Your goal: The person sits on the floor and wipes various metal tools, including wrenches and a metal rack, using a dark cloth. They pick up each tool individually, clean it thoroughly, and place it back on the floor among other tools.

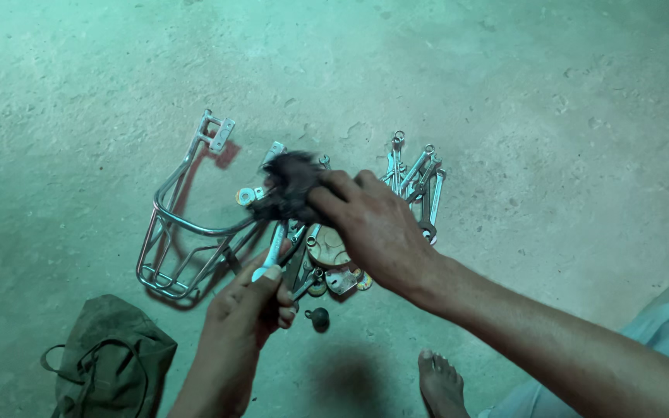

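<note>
Dark rag (288,186) in right hand (377,232) | wrench (272,251) in left hand (245,313)

Single head-worn view, looking steeply down from close above at the grey concrete floor (505,93), centred just right of the bent chrome wire rack (183,240).

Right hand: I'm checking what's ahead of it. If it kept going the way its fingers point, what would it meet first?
Probably the metal rack. The right hand, gripping a dark rag, points left toward it; depth is unclear, so it might pass above.
</note>
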